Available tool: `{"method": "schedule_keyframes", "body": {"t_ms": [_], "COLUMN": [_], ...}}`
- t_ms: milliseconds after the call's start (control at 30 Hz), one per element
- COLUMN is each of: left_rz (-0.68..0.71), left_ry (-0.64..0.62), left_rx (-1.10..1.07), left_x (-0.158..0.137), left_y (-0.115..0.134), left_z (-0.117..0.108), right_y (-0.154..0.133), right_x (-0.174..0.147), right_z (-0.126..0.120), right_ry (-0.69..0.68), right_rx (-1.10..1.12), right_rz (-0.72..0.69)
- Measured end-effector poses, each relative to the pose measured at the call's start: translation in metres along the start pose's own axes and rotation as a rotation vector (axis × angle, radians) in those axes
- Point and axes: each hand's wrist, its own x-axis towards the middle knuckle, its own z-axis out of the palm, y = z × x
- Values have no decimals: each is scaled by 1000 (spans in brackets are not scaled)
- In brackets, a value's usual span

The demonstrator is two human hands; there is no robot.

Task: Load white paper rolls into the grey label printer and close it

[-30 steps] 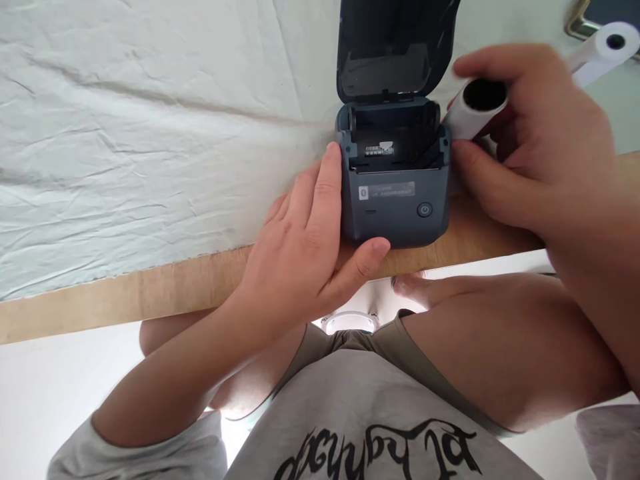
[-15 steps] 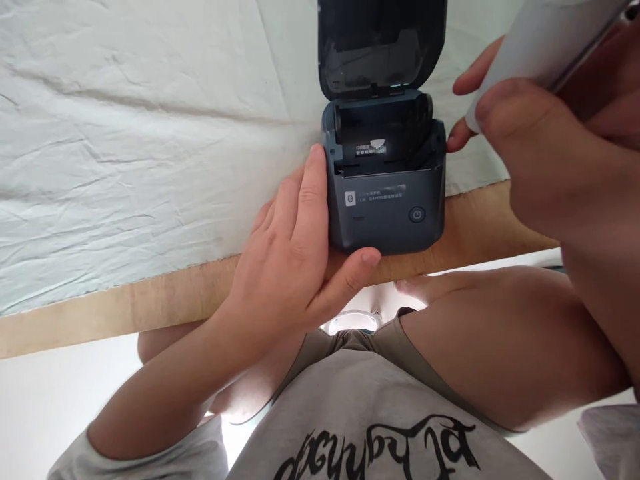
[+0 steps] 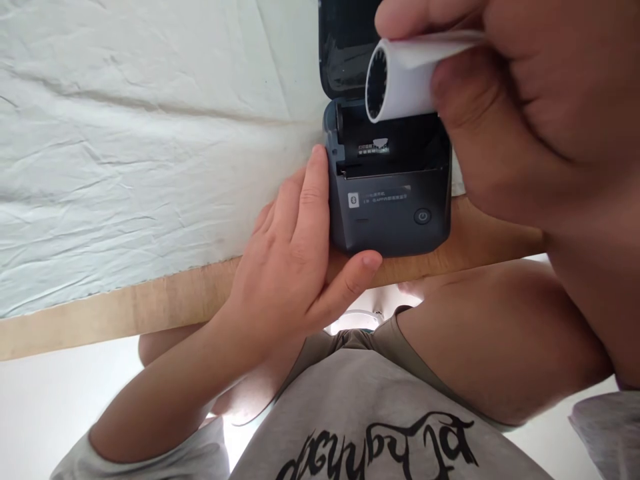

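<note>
A dark blue label printer (image 3: pixel 387 227) lies on the cloth near the table's edge, its lid (image 3: pixel 345 50) swung up and its paper bay showing. My left hand (image 3: pixel 290 240) rests flat against the printer's left side, fingers stretched along it and thumb apart at the front edge. My right hand (image 3: pixel 520 113) pinches a white paper roll (image 3: pixel 407 83) between thumb and fingers. The roll hangs over the rear of the bay, its hollow, toothed core end facing left. That hand and the roll hide the lid's right part and the bay's upper right corner.
A creased pale cloth (image 3: pixel 150 133) covers the table, with a wooden edge strip (image 3: pixel 125 300) along the front. Below that edge are my legs (image 3: pixel 490 333) and grey shirt (image 3: pixel 370 407).
My right hand has brought the paper roll leftward over the printer's bay and turned it, so its core end shows. My left hand stays at the printer's side.
</note>
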Motion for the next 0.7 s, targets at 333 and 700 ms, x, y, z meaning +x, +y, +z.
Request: {"method": "schedule_keyframes", "body": {"t_ms": [333,700], "left_rz": [49,56], "left_ry": [18,46], "left_rx": [62,30], "left_x": [-2,-2], "left_y": [-1,-5], "left_z": [1,3], "right_y": [20,10], "right_x": [10,6], "right_z": [6,6], "right_ry": [15,28], "right_rx": [67,33], "right_rz": [-353,-178]}}
